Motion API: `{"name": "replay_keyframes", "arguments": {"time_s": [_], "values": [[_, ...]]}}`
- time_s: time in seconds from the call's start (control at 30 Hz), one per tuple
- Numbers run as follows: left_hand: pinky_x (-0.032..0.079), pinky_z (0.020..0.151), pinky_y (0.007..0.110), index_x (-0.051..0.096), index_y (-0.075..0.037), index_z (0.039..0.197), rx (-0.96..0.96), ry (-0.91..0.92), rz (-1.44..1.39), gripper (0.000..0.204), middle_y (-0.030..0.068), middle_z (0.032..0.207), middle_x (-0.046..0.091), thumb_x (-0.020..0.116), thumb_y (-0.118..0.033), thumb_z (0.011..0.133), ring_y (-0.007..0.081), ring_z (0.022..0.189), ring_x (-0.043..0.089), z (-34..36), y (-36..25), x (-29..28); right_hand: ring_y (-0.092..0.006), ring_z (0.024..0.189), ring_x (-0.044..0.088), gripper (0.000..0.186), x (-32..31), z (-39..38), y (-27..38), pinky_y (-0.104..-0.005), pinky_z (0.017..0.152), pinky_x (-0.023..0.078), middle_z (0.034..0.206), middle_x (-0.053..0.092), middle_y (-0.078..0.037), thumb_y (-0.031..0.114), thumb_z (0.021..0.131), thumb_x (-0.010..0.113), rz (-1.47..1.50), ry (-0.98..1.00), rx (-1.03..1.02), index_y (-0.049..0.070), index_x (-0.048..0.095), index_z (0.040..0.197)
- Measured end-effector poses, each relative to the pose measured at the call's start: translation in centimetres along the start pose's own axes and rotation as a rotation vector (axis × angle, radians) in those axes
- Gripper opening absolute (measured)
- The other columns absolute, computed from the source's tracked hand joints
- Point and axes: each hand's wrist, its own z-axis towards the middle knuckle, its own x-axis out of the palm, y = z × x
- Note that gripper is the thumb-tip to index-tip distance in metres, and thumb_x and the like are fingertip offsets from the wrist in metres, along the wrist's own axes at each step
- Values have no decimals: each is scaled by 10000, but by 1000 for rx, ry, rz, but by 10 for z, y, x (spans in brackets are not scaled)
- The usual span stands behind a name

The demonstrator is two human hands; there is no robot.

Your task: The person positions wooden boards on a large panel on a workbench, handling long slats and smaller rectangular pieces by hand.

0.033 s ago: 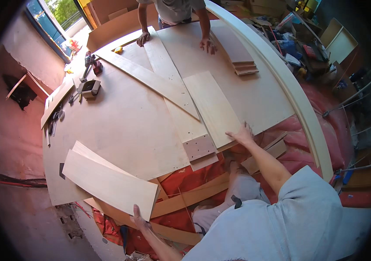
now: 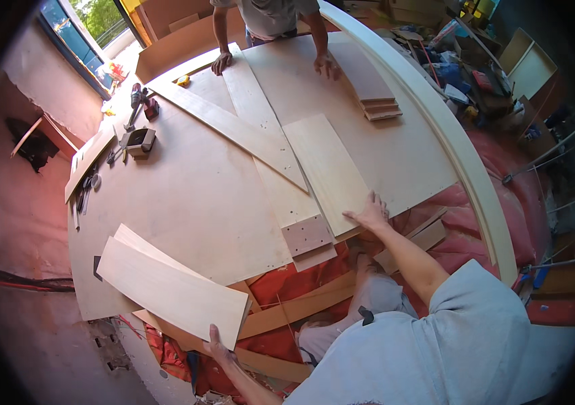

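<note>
My left hand (image 2: 217,345) grips the near end of a pale wooden board (image 2: 173,283), thumb on top and fingers under its edge. A second pale board (image 2: 140,237) lies partly hidden beneath it, at the large panel's near left edge. My right hand (image 2: 370,214), fingers spread, rests on the near right corner of another pale board (image 2: 326,172) lying flat on the large panel (image 2: 186,202). Left of that board lie a long strip (image 2: 253,94), a diagonal board (image 2: 233,138) crossing it, and a small drilled block (image 2: 306,234) at the strip's near end.
Across the panel, another person's hands (image 2: 221,63) rest on it. A cordless drill (image 2: 140,101), a dark-topped box (image 2: 140,142) and small tools lie at the left. Stacked boards (image 2: 375,94) and a long curved rail (image 2: 463,148) are at the right. Red sheeting (image 2: 280,297) covers the floor.
My right hand has shifted slightly left and up, its fingers more spread. The other person's hand at the right has lifted slightly. The left-hand board is almost unmoved.
</note>
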Motion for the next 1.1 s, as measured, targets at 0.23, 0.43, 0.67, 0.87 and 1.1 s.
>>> {"name": "replay_keyframes", "arguments": {"time_s": [0.23,0.43,0.67,0.87,1.1], "values": [[562,952,406,532,105,1403,-20,-219,214,617,200,1251,671,754,-121,874,289,1066,686,-183,-36,102,-516,1478,263,1386,25,13,17,-640,1190,261,1592,243,-346,692,709,838,11,62,-94,16,93,1662],[560,928,388,545,99,1379,13,-217,317,611,184,1217,677,769,-126,856,270,1032,687,-267,-45,186,-462,1392,365,1288,16,30,-3,-605,1144,314,1581,275,-322,579,714,886,161,80,-230,58,180,1656],[558,901,368,560,92,1350,121,53,367,605,166,1178,684,786,-132,836,248,993,688,-301,-61,210,-447,1384,380,1184,41,31,-12,-603,1105,346,1570,313,-293,540,724,888,205,-89,-333,126,270,1646],[537,908,343,579,50,1236,-1,389,384,520,135,1139,672,826,-130,815,203,1008,661,-274,-38,225,-390,1362,470,931,-2,24,-35,-531,1091,405,1531,426,-235,561,838,821,214,-118,-365,86,454,1550],[505,1005,383,567,43,1310,-13,757,442,623,140,1192,670,878,-201,829,226,1113,643,-272,4,319,-387,1346,581,1025,-141,-68,-119,-471,1129,464,1599,449,-232,644,928,712,1291,561,-303,-26,333,1606]]}}
